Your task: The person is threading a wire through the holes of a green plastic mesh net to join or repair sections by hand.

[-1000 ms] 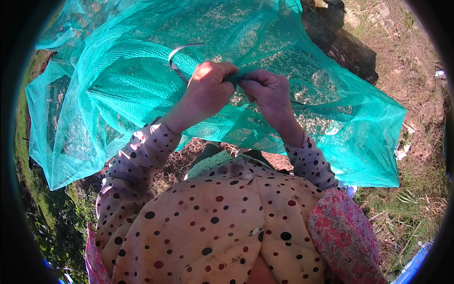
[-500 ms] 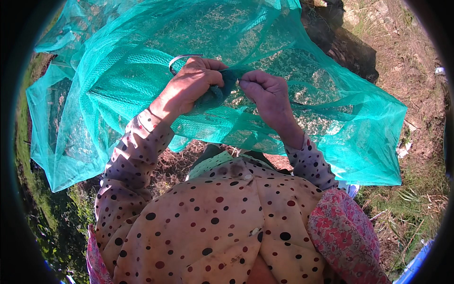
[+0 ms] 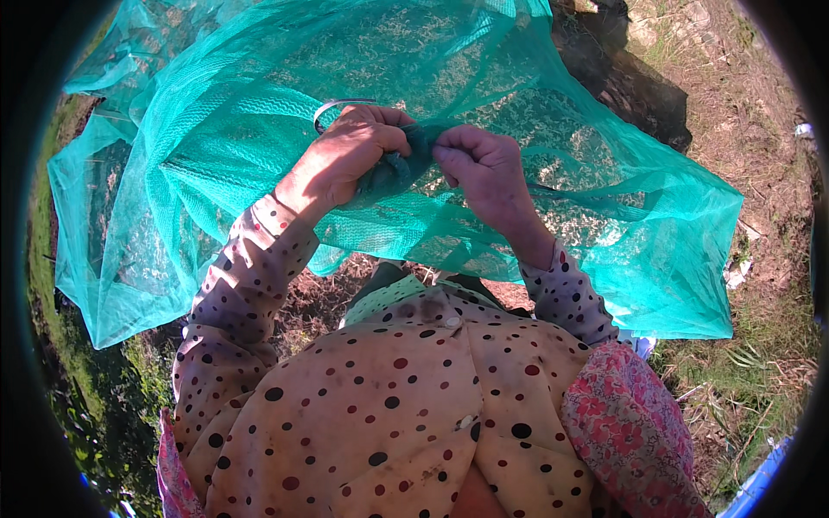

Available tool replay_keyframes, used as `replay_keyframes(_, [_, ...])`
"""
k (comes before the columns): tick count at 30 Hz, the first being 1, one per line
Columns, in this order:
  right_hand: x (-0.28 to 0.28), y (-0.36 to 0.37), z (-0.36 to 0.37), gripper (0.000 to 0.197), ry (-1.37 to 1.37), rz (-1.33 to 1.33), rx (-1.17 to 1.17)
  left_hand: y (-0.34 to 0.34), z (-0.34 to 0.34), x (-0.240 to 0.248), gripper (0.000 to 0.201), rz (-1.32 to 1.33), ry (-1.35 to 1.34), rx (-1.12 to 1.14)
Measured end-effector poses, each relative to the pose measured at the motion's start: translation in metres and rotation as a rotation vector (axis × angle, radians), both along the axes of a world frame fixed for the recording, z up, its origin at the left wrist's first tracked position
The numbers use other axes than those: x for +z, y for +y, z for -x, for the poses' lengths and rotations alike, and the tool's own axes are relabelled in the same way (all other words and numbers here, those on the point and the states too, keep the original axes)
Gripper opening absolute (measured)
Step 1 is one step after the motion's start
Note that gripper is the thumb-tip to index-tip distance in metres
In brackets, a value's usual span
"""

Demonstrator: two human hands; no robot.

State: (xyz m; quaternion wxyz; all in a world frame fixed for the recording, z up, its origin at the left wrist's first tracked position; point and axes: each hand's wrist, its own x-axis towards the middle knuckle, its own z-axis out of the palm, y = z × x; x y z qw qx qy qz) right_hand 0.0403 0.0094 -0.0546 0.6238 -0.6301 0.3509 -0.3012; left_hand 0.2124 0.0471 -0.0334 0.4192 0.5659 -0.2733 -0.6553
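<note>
A wide sheet of green mesh netting (image 3: 345,60) spreads in front of me in loose folds. My left hand (image 3: 356,147) is closed round a dark, gathered bunch of it (image 3: 389,175). From behind this hand sticks out a thin, pale curved strip (image 3: 328,109); its other end is hidden. Against the right side of the bunch, my right hand (image 3: 484,173) pinches the netting between thumb and forefinger. Whether anything small is also in that pinch cannot be made out.
Dry grass and soil (image 3: 743,112) lie to the right, with a dark shadowed patch (image 3: 630,82) beyond the netting. Green plants (image 3: 129,414) grow at lower left. A blue edge (image 3: 760,479) shows at lower right.
My right hand has moved slightly left and up, closer to my left hand, and now meets the gathered netting. My left hand has hardly moved.
</note>
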Motion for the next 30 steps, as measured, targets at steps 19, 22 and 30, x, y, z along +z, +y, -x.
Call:
replay_keyframes(19, [0.004, 0.002, 0.001, 0.011, -0.048, -0.09, 0.006, 0.001, 0.004, 0.02, 0.016, -0.027, 0.003, -0.127])
replay_keyframes(22, [0.006, -0.001, 0.0, 0.009, -0.044, -0.1, 0.01, 0.002, 0.008, 0.015, 0.016, -0.011, -0.014, -0.06])
replay_keyframes(30, [-0.002, 0.004, -0.005, 0.006, 0.031, 0.131, -0.105, 0.003, 0.008, 0.009, 0.013, -0.035, 0.05, -0.02])
